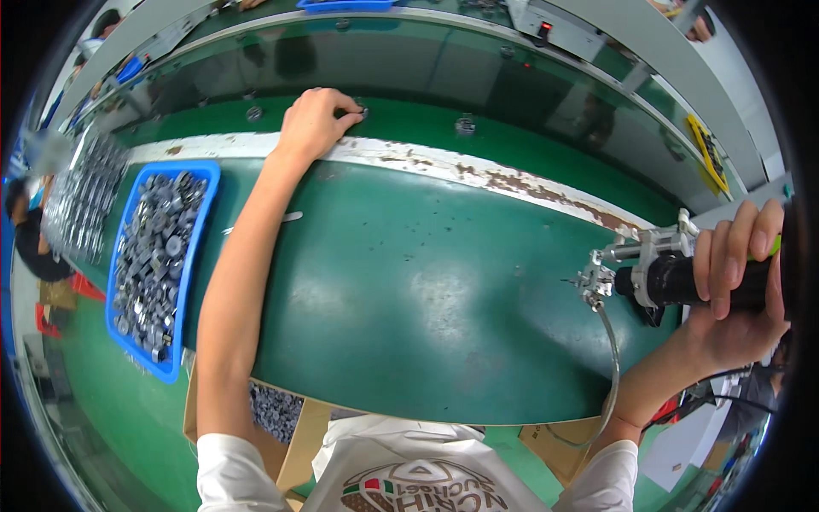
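Observation:
My left hand (317, 121) reaches over the white strip onto the green belt. Its thumb and forefinger pinch a small metal part (363, 109), mostly hidden by the fingertips. At the right, my right hand (740, 260) wraps round a black cylindrical power screwdriver (670, 282) lying level. A silver metal head (595, 280) with clamps and rods sits at its front, and a thin clear hose (614, 358) hangs down from it. Another small metal part (465, 125) sits on the belt to the right of my left hand, and a similar small part (254, 113) to its left.
A blue tray (213, 183) full of grey metal parts stands at the left of the green table (426, 341). Stacked clear trays (81, 200) are beyond it. Below the table edge is a cardboard box (311, 427) with small dark parts. A yellow tool (706, 154) hangs at the right.

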The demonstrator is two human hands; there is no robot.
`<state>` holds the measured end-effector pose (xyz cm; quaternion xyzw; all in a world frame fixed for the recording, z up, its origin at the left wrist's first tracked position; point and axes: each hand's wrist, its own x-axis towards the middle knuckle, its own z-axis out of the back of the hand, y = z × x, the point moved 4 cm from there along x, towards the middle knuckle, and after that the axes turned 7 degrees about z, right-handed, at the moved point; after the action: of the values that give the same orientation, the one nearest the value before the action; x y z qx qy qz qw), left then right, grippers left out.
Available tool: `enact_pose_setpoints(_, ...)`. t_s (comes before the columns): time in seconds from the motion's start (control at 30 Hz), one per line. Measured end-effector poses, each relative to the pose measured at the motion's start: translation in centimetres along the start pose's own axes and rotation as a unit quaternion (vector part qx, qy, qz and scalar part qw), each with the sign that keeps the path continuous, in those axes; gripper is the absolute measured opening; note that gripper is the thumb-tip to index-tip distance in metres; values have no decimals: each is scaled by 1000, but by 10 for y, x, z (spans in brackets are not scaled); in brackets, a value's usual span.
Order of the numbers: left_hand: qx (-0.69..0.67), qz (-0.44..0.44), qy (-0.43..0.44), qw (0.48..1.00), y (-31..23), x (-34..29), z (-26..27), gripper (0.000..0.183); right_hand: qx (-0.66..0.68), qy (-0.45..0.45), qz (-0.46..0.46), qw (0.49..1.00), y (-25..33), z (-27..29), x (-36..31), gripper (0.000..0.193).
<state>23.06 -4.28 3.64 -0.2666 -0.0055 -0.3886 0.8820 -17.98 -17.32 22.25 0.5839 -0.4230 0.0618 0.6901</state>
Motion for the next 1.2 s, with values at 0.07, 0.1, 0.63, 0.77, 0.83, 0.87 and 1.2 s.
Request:
enact_pose_setpoints(0.07,-8,-117,-55,992,-28,-11,-3,14,43,12,12,999,-2,-6,2,17)
enact_pose_setpoints(0.1,-25,-149,-48,987,-43,-21,-6,14,56,20,10,998,-4,-8,4,15)
enact_pose_setpoints(0.63,-211,-398,44,892,-152,-164,-55,16,74,116,-27,990,-40,-23,5,12)
enact_pose_setpoints(0.77,-208,-396,55,892,-151,-164,-56,14,75,101,-43,991,-46,-26,5,13)
enact_pose_setpoints(0.83,-207,-395,56,893,-151,-164,-56,14,74,96,-45,992,-47,-26,5,14)
enact_pose_setpoints(0.87,-207,-394,55,894,-151,-164,-56,14,74,94,-46,992,-48,-26,5,14)
enact_pose_setpoints(1.2,-208,-395,55,893,-150,-165,-56,13,70,75,-43,994,-48,-27,5,13)
